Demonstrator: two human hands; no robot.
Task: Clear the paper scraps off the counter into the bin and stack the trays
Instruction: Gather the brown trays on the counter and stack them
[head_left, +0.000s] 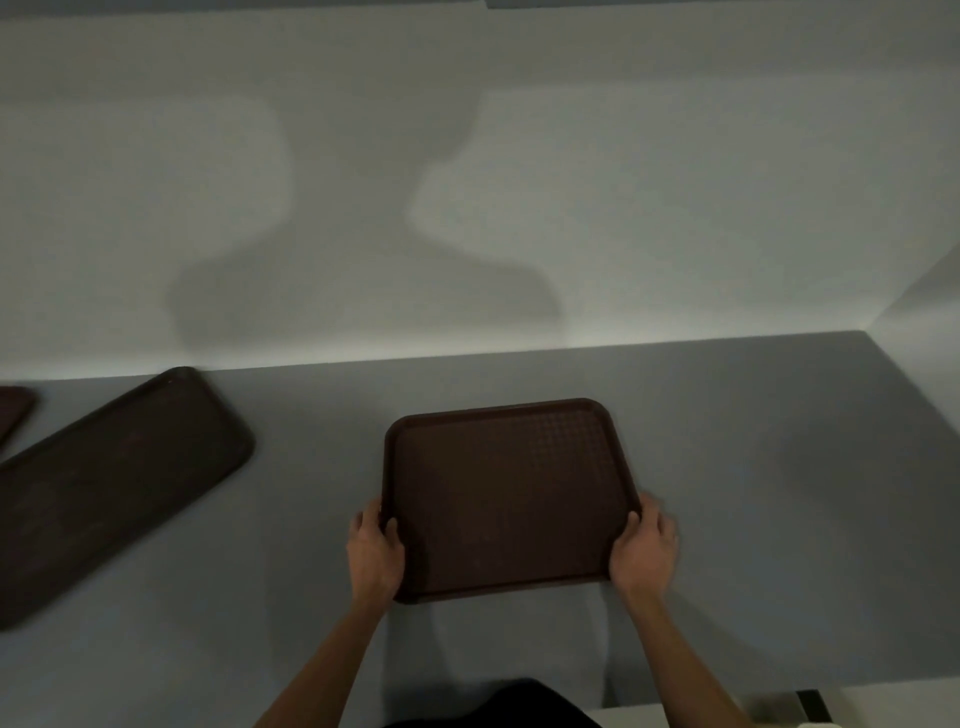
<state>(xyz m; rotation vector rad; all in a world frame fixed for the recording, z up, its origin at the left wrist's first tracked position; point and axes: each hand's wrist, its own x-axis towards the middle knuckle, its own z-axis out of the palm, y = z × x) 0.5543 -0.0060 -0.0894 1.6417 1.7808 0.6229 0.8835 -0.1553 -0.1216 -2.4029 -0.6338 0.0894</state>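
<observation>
Counter (727, 467): grey, matte and smooth under dim light, running left to right and meeting the wall along a brighter seam.
Wall (649, 182): pale and plain, crossed by a broad soft shadow (337, 260), with a corner turning in at far right.
Tray in hand (509, 493): dark brown, rectangular, with rounded corners, a raised rim all round and a fine grid texture on its floor, faintly lighter toward the far right corner.
Place of tray in hand: over the middle of the counter, near edge toward the person, turned slightly off square. Flat on the surface or just lifted: cannot tell.
Left hand (375, 551): gripping the left rim close to the near left corner, thumb lying on top of the rim, fingers curled round the outer edge.
Right hand (644, 551): gripping the right rim close to the near right corner, thumb on top of the rim, fingers wrapped along the outside, a little blurred.
Tray against hands: held between the two, most of its length stretching away from them toward the wall.
Second tray (114, 483): same dark brown, blurred, lying at an angle on the counter at left, far corner close to the wall seam, near end cut by the frame, well apart from the left hand.
Third tray (13, 410): only a corner showing at the far left edge, just beside the second tray.
Forearms: bare, reaching in from the bottom on either side of dark clothing (498, 706).
</observation>
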